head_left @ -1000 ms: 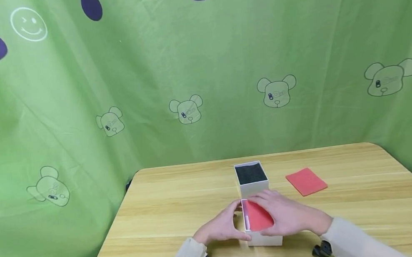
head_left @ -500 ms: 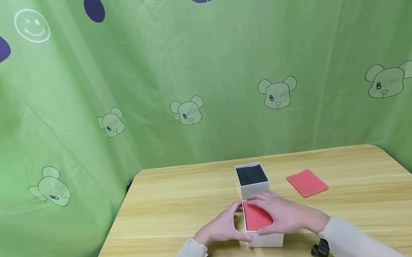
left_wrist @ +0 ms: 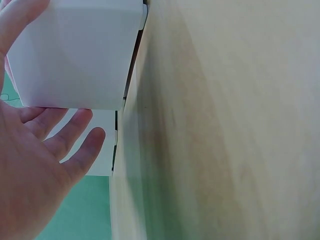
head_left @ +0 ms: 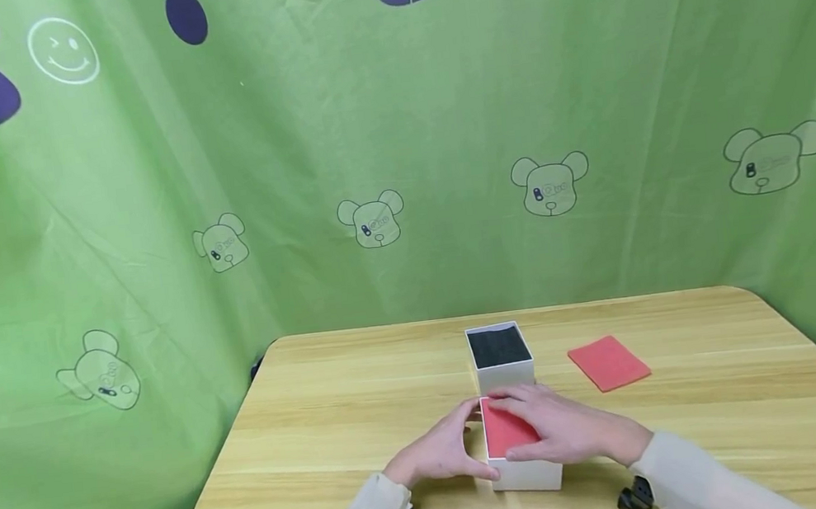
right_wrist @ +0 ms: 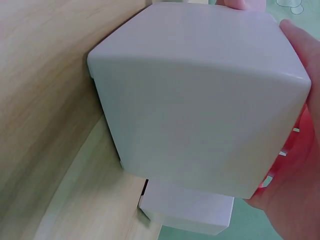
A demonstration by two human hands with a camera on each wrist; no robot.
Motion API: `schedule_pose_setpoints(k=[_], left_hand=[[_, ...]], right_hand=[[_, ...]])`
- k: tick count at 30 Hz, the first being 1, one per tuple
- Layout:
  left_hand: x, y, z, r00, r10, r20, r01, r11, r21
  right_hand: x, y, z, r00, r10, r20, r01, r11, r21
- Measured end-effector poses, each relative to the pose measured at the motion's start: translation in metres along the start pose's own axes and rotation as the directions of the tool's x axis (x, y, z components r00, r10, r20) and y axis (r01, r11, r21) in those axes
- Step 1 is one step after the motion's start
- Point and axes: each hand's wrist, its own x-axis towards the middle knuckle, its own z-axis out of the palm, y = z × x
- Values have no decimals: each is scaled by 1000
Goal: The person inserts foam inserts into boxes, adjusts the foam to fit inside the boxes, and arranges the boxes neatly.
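A white open-topped box (head_left: 526, 474) stands near the table's front, with a red square sheet (head_left: 503, 431) lying level with its rim. My left hand (head_left: 443, 448) holds the box at its left side, thumb on the near face and fingers toward the back corner. In the left wrist view, fingertips (left_wrist: 82, 120) rest along the box's lower edge. My right hand (head_left: 564, 429) lies over the right part of the box, fingers and thumb touching the red sheet. Part of the sheet is hidden beneath it; red shows under the palm in the right wrist view.
Directly behind stands a second white box (head_left: 504, 374) with a black lining (head_left: 498, 346). Another red square sheet (head_left: 608, 363) lies flat on the wooden table (head_left: 333, 395) to the right. A green printed curtain (head_left: 437, 102) hangs behind the table.
The red sheet has shifted left and settled in the box, covering the gap along its left wall. My right thumb has slid slightly left; the left hand stays in place.
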Motion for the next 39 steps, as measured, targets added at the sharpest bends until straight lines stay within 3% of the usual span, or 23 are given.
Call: schedule_pose_setpoints(k=[20,30,39], left_hand=[[0,-1,1,1000,-30,-7,30,1000,4],[0,0,2,999,-35,-16,35,999,9],[0,-1,1,998,-55,-12,55,998,6]], right_hand=[[-26,14,-12,993,121,11,-121,992,-20],[-33,18,-12,993,114,19,-114,993,-21],[-45,24,-12,997,75,-28,-76,997,-31]])
